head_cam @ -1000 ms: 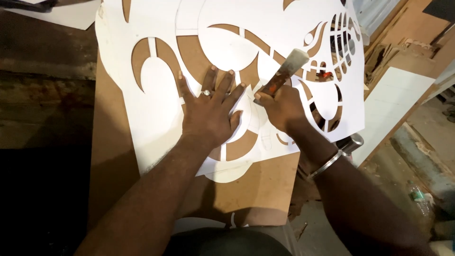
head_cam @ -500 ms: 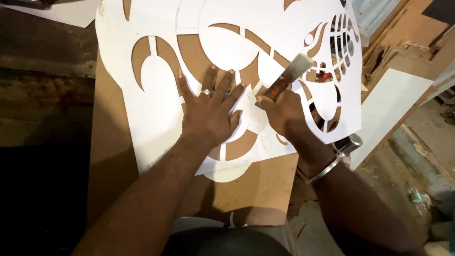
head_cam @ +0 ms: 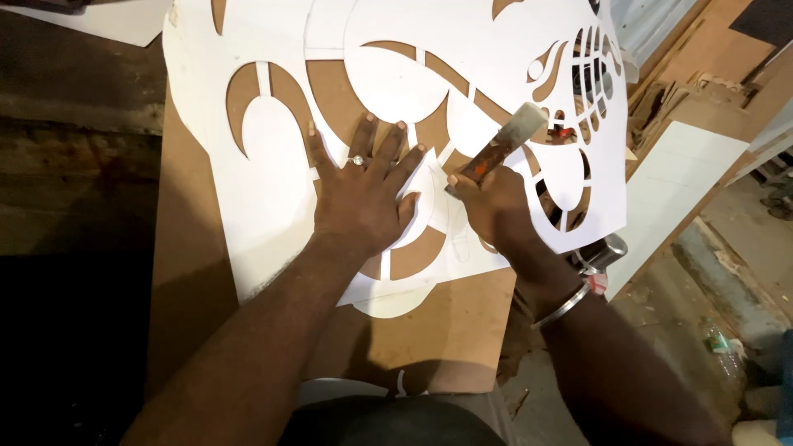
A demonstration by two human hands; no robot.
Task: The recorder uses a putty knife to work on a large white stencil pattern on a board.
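- On the brown board [head_cam: 446, 322], lying flat: a white cut-out stencil [head_cam: 273, 198], its lower edge stopping short of the board's near edge, bare brown strips showing left and below.
- Beyond the board's right edge, leaning white panel [head_cam: 677, 190] and dusty floor [head_cam: 710, 272].
- Pressing the stencil, left hand [head_cam: 363, 198], fingers spread, gripping nothing.
- Clenching a chisel [head_cam: 500, 149], right hand [head_cam: 491, 206], handle tilted up-right, tip touching the stencil.
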